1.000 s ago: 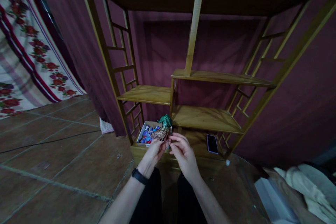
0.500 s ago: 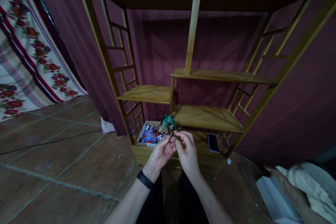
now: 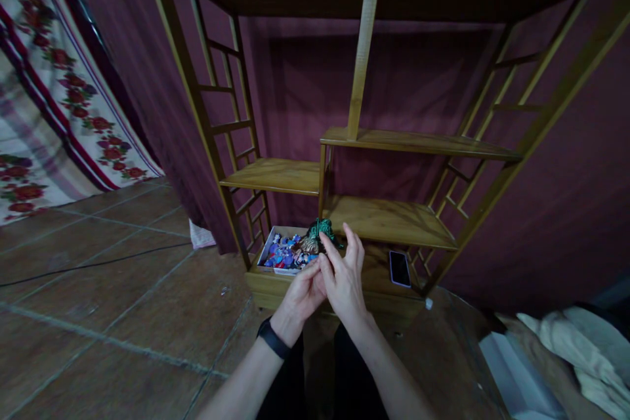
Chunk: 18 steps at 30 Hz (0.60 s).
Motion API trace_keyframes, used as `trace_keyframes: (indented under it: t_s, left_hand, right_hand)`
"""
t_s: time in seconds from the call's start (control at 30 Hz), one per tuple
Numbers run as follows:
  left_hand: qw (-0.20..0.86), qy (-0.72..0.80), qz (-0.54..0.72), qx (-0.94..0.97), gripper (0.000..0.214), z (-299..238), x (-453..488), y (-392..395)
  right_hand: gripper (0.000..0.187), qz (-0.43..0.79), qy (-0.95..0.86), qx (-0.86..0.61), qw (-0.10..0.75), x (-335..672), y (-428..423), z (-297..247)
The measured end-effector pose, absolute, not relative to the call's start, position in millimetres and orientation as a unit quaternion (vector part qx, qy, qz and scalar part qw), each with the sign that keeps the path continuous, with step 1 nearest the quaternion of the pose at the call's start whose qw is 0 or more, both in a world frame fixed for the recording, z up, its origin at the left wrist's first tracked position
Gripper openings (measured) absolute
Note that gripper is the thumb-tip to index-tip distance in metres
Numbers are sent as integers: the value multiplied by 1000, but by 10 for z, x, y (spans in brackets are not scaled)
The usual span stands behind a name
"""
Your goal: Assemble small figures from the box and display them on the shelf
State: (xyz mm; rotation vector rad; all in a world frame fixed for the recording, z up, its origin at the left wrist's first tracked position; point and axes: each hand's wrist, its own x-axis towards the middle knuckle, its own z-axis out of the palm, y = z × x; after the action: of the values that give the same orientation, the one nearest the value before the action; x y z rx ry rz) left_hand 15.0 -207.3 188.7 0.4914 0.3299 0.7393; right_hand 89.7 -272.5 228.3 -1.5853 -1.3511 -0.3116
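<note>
My left hand [image 3: 302,294], with a black band on its wrist, is closed around the base of a small green and brown figure [image 3: 315,236]. My right hand [image 3: 344,275] is beside it, fingers partly stretched upward, thumb and forefinger touching the figure. Both hands hover over the bottom board of a wooden shelf unit [image 3: 394,220]. Just behind the figure lies a white box [image 3: 275,251] filled with several small blue and red pieces.
A phone [image 3: 399,268] lies on the bottom board to the right. Dark red curtain hangs behind the shelves. Brown tiled floor stretches left, with a flowered cloth [image 3: 54,111] hanging at far left. Pale fabric [image 3: 575,341] lies at lower right.
Both hands have risen slightly and drawn together around the figure. My right hand's fingers have gone from a pinch to stretched upward.
</note>
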Motion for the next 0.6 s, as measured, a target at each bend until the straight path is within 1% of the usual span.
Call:
trace_keyframes:
  t_s: [0.17,0.3,0.37,0.47,0.6]
  left_hand:
    - [896,158,344,235,11,1879,138,-2085]
    - [896,152,320,268,8,1851,131,-2085]
    - [897,142,312,277,11,1850,124,-2087]
    - [899,135,305,284,15,1869,105,-2087]
    - [901,129,290,297,15,1880,80,-2071]
  right_hand:
    - [47,-129,-561,-660,483,935,-2697,2315]
    - [46,-137,-560,-652,492,1001,-2663,2376]
    - [44,-142,-561,-650,492,1030,-2655,2408]
    - [42,-154,-565,-650,484,1063,-2663,2432]
    - [45,-186,-578,-645,464,1101,-2695,2399]
